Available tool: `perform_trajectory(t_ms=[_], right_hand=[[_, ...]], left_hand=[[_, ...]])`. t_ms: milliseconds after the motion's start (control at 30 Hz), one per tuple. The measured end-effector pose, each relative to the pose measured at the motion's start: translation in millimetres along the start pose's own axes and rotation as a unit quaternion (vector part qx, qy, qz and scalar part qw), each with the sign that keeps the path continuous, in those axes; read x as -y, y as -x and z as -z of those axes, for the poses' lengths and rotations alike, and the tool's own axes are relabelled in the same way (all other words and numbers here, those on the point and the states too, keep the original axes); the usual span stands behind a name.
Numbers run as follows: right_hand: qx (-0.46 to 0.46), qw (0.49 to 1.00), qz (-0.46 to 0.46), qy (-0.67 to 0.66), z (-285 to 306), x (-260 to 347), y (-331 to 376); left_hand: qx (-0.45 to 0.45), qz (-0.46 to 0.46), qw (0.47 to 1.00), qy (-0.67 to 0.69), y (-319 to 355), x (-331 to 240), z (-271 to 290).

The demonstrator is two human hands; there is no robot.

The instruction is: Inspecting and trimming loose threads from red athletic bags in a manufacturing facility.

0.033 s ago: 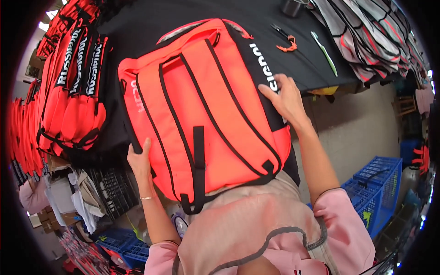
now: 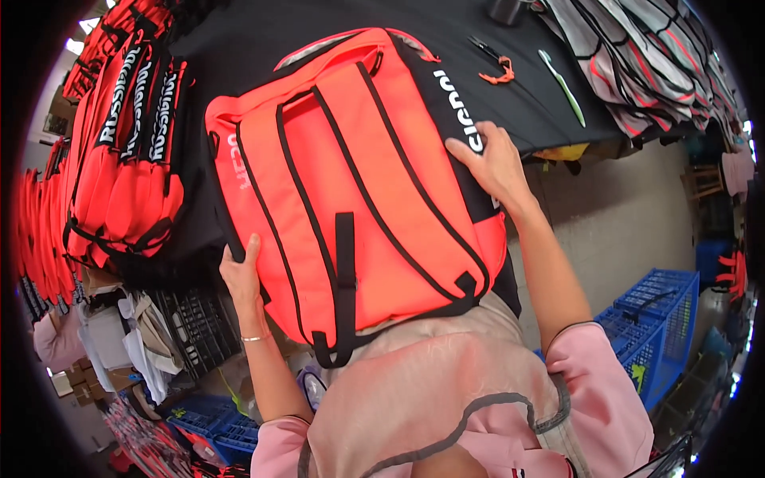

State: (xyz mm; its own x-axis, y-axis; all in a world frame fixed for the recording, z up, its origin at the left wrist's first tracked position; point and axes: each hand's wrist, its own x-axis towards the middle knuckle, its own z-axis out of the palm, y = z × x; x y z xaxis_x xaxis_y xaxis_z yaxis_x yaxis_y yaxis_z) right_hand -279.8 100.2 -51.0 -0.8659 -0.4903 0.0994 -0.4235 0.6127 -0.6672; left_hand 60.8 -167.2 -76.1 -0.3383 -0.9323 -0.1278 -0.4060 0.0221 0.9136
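Wearer: a person in a pink top and beige apron stands at a black table [image 2: 263,48], seen from above, forearms coming up from the lower edge.
Left hand [image 2: 241,275]: it grips the near left edge of the backpack; the thumb lies on the orange face, the fingers curl under and out of sight, so their spread cannot be told.
Right hand [image 2: 494,163]: it lies flat on the right side panel, fingers slightly spread and pressing on the black strip.
Backpack [image 2: 351,183]: large, bright orange with black straps, back face up; its near end overhangs the table edge against the apron, the far end rests on the tabletop.
Handling advice: a hand on each side seems the steadiest hold; keeping the loose black strap [image 2: 344,295] clear of the table edge would likely prevent a snag.
Left of it: rows of matching orange bags [image 2: 127,183] stand packed together.
Far right: a green tool [image 2: 562,86] and an orange cord [image 2: 498,73] lie on the table, beside a stack of grey bags [image 2: 637,64].
Floor: blue crates [image 2: 657,323] stand at lower right.
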Motion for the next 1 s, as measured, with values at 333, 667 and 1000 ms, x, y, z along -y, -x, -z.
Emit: perform_trajectory(t_ms=[333,667,1000], right_hand=[[0.019,0.973,0.021,-0.228,27.4,22.3,0.9],[-0.184,0.858,0.296,-0.377,141.6,157.1,-20.3],[-0.111,0.782,0.344,-0.508,160.0,240.2,-42.3]], left_hand=[[0.015,-0.078,0.976,0.203,15.8,-10.7,6.9],[-0.124,-0.385,0.850,0.337,-12.7,-148.7,75.1],[-0.052,-0.329,0.863,0.379,-29.4,-225.1,123.2]])
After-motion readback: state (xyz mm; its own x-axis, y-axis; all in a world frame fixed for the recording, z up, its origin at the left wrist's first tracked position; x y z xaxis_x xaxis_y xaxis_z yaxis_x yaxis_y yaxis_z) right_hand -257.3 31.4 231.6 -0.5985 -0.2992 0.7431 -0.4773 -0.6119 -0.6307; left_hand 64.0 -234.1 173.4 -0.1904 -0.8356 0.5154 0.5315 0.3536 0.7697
